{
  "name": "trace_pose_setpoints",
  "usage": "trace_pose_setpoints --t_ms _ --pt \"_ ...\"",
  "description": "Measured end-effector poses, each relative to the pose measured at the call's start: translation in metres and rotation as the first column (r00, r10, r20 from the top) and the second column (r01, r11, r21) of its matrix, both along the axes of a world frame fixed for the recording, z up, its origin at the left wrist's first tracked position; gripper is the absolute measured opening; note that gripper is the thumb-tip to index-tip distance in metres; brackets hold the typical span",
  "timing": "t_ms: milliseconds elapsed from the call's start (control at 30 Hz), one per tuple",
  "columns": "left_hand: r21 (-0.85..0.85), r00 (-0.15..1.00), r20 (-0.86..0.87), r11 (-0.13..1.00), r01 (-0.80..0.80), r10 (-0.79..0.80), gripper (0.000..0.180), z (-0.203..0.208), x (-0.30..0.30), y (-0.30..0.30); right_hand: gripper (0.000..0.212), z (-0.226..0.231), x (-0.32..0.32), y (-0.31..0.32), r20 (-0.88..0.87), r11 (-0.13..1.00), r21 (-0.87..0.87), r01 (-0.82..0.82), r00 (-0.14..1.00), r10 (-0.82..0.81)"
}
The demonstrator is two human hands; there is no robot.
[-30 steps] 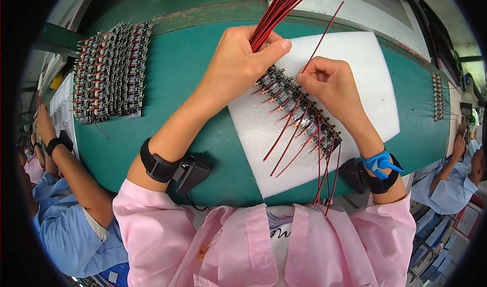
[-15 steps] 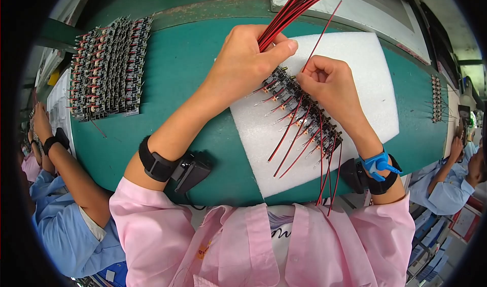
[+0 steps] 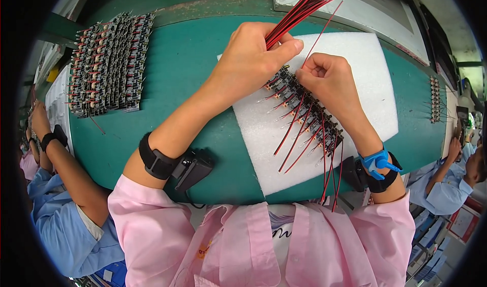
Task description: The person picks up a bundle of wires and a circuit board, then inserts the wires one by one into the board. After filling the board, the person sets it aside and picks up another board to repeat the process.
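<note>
My left hand (image 3: 256,54) is closed round a bundle of red and black wires (image 3: 299,13), which sticks up past the thumb. Below its fingers lies a row of small black circuit boards (image 3: 304,102), slanting across a white foam sheet (image 3: 365,94). My right hand (image 3: 324,74) pinches one red and black wire (image 3: 324,31) over the upper part of the row; its fingertips hide where that wire meets the boards. Several loose wires (image 3: 291,135) trail from the row toward me, some hanging past the foam's near edge.
A stack of similar circuit board rows (image 3: 109,64) stands at the left of the green table (image 3: 177,48). Another board strip (image 3: 435,99) lies at the far right. A pale panel (image 3: 350,13) borders the back. Co-workers in blue sit at left (image 3: 76,211) and right (image 3: 441,185).
My left hand and its wire bundle have shifted slightly to the right. The board row and its trailing wires have moved a little right too. My right hand keeps its pinch almost in place.
</note>
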State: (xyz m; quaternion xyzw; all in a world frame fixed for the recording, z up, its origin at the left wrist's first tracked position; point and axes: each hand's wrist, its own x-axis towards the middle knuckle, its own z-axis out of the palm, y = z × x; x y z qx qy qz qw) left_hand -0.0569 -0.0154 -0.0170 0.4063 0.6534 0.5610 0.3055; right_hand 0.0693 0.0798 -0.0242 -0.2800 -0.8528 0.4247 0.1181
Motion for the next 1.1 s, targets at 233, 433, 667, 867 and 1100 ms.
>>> trace_pose_setpoints --t_ms 233,433,667,867,1100 --pt "0.026 1.0 -0.027 1.0 0.012 -0.011 0.025 0.001 0.0 0.0 0.015 -0.002 0.005 0.001 -0.014 0.999 -0.04 0.017 1.0 -0.017" --pt "0.018 0.999 -0.033 1.0 0.009 -0.008 0.025 0.002 0.0 -0.001 0.015 -0.002 0.006 -0.003 -0.026 0.993 -0.093 0.066 0.997 -0.068" --pt "0.037 0.998 -0.067 0.999 0.01 -0.007 0.026 0.0 -0.001 0.0 0.014 -0.002 0.006 -0.004 -0.026 0.994 -0.092 0.067 0.997 -0.069" --pt "0.026 0.997 -0.075 1.0 0.001 0.001 0.027 0.0 -0.001 0.0 0.013 -0.005 0.01 -0.006 -0.057 0.99 -0.11 0.088 0.994 -0.094" --pt "0.028 0.996 -0.093 1.0 -0.003 0.005 0.028 -0.001 -0.001 0.0 0.011 -0.007 0.011 -0.01 -0.153 0.995 -0.012 0.101 0.983 -0.102"
